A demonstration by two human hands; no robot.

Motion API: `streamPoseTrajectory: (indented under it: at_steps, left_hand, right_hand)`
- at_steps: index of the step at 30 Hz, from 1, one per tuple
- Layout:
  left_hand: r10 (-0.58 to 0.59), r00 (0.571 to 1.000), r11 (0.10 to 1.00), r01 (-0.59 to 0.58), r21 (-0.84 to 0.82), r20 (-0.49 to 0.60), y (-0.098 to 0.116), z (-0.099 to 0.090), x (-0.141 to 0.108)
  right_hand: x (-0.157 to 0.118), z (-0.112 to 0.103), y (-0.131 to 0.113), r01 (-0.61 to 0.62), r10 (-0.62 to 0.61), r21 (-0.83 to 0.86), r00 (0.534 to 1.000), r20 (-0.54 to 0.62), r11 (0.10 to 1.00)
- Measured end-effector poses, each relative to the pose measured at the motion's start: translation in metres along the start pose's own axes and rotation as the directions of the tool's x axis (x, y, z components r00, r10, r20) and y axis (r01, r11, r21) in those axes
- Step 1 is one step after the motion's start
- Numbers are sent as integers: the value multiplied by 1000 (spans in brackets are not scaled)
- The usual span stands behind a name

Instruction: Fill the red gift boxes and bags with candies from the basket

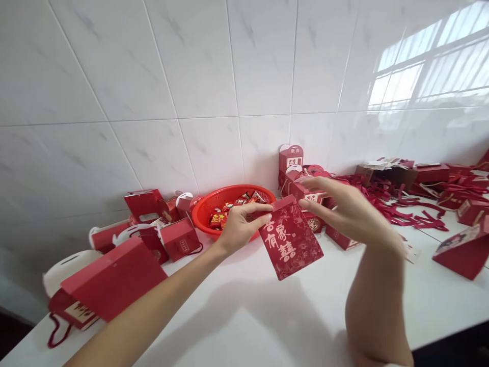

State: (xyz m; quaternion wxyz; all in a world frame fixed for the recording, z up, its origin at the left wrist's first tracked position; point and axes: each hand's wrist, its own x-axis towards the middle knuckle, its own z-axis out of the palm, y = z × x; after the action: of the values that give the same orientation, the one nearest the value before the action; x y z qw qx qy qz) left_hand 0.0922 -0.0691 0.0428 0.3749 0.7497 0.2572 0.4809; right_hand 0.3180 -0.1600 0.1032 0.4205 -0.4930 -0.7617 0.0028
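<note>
A red flat box or packet (292,242) with pale writing and a floral pattern is held tilted above the white table. My left hand (242,224) pinches its upper left edge between thumb and fingers. My right hand (336,206) is raised just right of the packet's top corner, slightly blurred, its thumb and fingers apart with nothing between them. Behind my left hand, a red plastic basket (204,206) holds small wrapped sweets.
Red boxes (179,238) crowd the left side, with a larger one (118,278) at the near left. More boxes (291,159) stand by the tiled wall. Dark red ribbons (412,211) and further boxes (464,250) lie at right.
</note>
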Motion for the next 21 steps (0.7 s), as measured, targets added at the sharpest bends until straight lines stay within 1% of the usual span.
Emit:
streamPoseTrajectory:
  at_steps: [2,3,5,7,9,10,11,12,13,14,15,16,17,18,20,21]
  left_hand:
    - [40,999,999,-41,-36,-16,6,7,4]
    - [63,998,997,-63,-40,-21,9,9,4]
    - [97,995,995,-98,-31,-25,11,11,3]
    - [129,991,992,-129,-13,-16,14,10,-1]
    - [162,987,986,-163,38,13,18,5,-8]
    - [176,984,980,-178,83,37,21,1,-12]
    - [182,981,973,-189,136,63,24,-4,-17]
    - [175,980,963,-191,190,96,27,-10,-23]
    - [153,979,955,-181,235,135,30,-16,-29]
    - [122,978,949,-166,269,172,31,-22,-35]
    - [85,975,945,-144,292,205,32,-29,-40]
    - [45,971,945,-118,306,233,31,-35,-46]
    - [6,966,946,-90,311,259,30,-40,-51]
    - [-29,959,950,-61,307,281,30,-43,-56]
    - [-80,945,963,-9,270,318,30,-47,-64]
    - [-95,937,972,13,236,338,33,-46,-67]
  right_hand:
    - [13,10,13,-41,51,-107,995,91,993]
    - [17,13,17,-53,68,-113,988,138,992]
    - [21,14,19,-51,57,-39,980,193,998]
    - [18,9,16,-23,5,93,982,190,995]
    - [11,-1,15,7,-29,186,993,116,982]
    - [7,-7,16,10,-18,206,999,38,979]
    - [3,-13,19,2,15,203,997,-78,979]
    - [-1,-20,25,-25,67,182,972,-226,983]
    - [-4,-27,31,-64,122,154,906,-405,986]
    - [-7,-34,40,-127,169,112,802,-572,985]
    - [-10,-41,49,-210,192,64,676,-711,976]
    - [-12,-47,60,-304,192,16,559,-806,953]
    - [-14,-53,73,-415,186,-28,468,-864,910]
    - [-16,-58,87,-527,173,-61,383,-908,848]
    - [-22,-64,119,-697,197,-101,334,-922,710]
    - [-25,-64,137,-756,225,-120,336,-915,643]
